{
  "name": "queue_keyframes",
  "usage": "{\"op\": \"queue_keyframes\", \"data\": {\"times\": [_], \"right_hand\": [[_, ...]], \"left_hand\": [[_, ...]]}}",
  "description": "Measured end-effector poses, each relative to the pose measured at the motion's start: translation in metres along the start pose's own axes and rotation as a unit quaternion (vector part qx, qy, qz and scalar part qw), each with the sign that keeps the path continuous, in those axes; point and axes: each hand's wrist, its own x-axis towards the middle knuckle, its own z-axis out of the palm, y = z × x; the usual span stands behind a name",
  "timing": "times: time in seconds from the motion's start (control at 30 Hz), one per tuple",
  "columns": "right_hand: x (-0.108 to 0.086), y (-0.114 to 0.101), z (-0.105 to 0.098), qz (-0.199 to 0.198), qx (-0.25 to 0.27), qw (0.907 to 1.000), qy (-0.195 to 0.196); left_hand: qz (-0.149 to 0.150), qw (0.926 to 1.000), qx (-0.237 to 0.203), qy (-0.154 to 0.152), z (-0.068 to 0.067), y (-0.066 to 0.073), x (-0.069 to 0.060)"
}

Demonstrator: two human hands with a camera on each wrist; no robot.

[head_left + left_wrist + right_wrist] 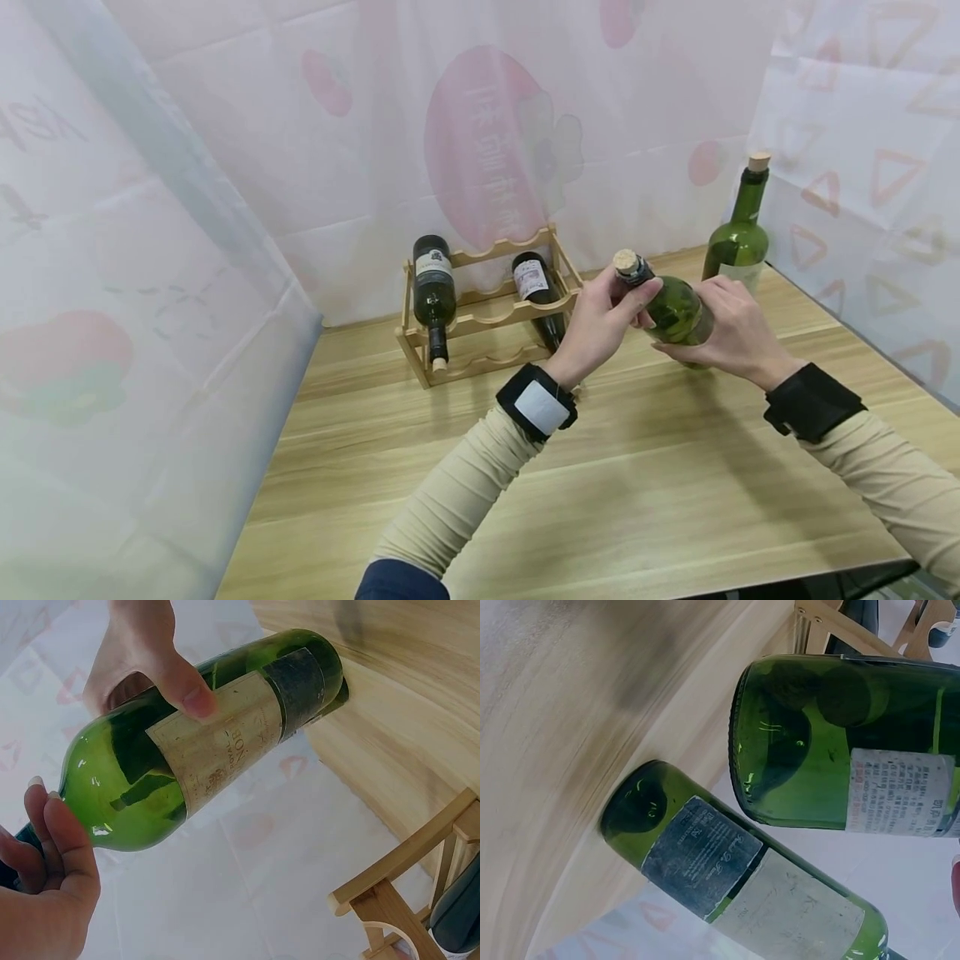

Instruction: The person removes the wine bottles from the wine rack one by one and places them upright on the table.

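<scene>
Over the right half of a pale wood-grain worktop (pixel 600 492), a person's left hand (pixel 600 315) pinches the dark-wrapped neck of a green glass wine bottle (pixel 672 310), while the right hand (pixel 733 325) wraps its labelled body. The bottle tilts, its tan cork stopper (pixel 625 261) pointing toward the left, its base seemingly clear of the surface. Near the worktop's back right corner stands a second corked green glass bottle (pixel 738 242); left of centre, by the back edge, a slatted light-wood rack (pixel 517 312) cradles two dark glass bottles with white labels (pixel 433 287). Stiff, smooth glass is likely to prove slippery and breakable if knocked; its weight is hard to judge. The body, around the paper label, looks the surest place to grip, with the slim neck below the cork suited to steadying.
</scene>
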Motion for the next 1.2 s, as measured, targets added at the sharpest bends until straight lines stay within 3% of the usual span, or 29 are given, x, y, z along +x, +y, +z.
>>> {"op": "queue_keyframes", "data": {"times": [1.2], "right_hand": [[-0.012,0.015,-0.016,0.018,-0.002,0.9998,-0.008]], "left_hand": [[-0.002,0.9997,-0.002,-0.025,0.019,-0.006,0.012]]}}
